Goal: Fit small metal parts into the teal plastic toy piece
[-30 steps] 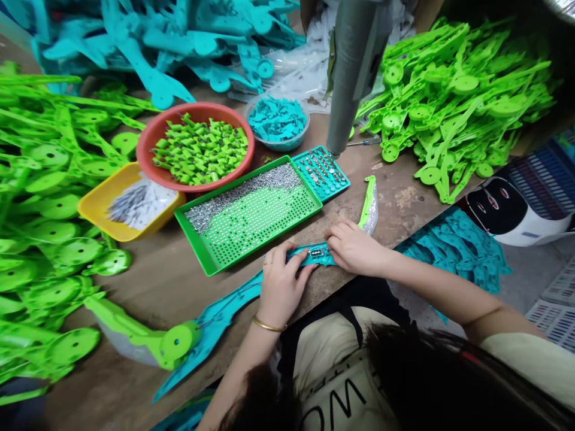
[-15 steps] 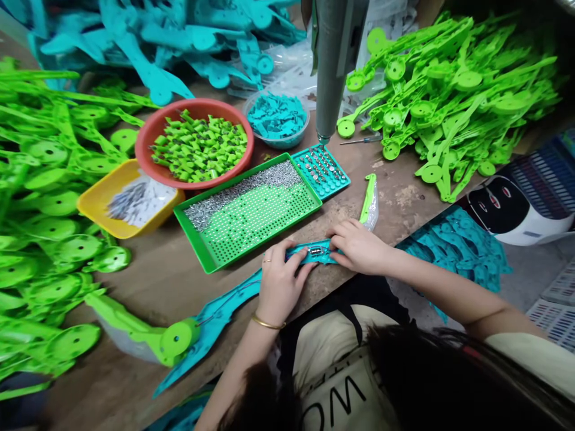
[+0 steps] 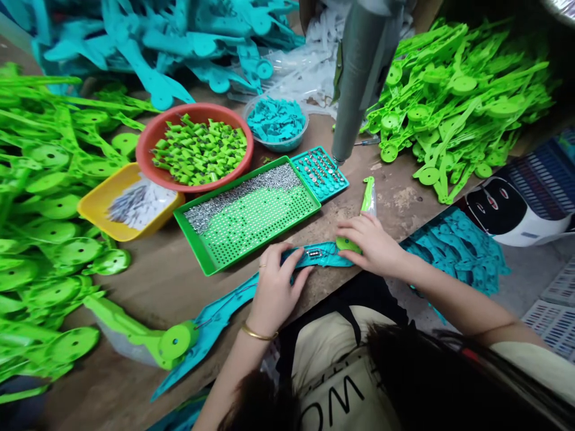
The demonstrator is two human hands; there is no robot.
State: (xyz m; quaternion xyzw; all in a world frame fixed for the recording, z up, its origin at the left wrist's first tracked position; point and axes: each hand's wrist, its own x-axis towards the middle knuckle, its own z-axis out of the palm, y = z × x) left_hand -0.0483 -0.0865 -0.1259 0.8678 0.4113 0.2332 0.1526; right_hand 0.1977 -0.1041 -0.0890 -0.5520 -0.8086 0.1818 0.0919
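Note:
A long turquoise plastic shell (image 3: 233, 296) lies along the table's front edge, with thin wires and a small metal component (image 3: 314, 254) set into its right portion. My left hand (image 3: 275, 287) grips this shell just left of the component, thumb and fingers around its edges. At the shell's right end, my right hand (image 3: 375, 246) is closed over the round end of a green arm (image 3: 348, 245), partly hiding it. That arm's clear-covered tip (image 3: 369, 194) points away from me. On the shell's left end sits another green arm (image 3: 175, 342) with a grey translucent cover.
A grey powered screwdriver (image 3: 362, 84) hangs over the table. Behind my hands stand a green tray of screws (image 3: 211, 260), a turquoise tray of small metal parts (image 3: 323, 173), a red bowl (image 3: 146, 146), a yellow bin (image 3: 96, 212) and a clear tub (image 3: 294, 143). Green parts (image 3: 467, 114) heap either side.
My right hand has shifted right from the turquoise shell onto the green arm's round end, uncovering more of the shell. The hanging screwdriver has swung to the right.

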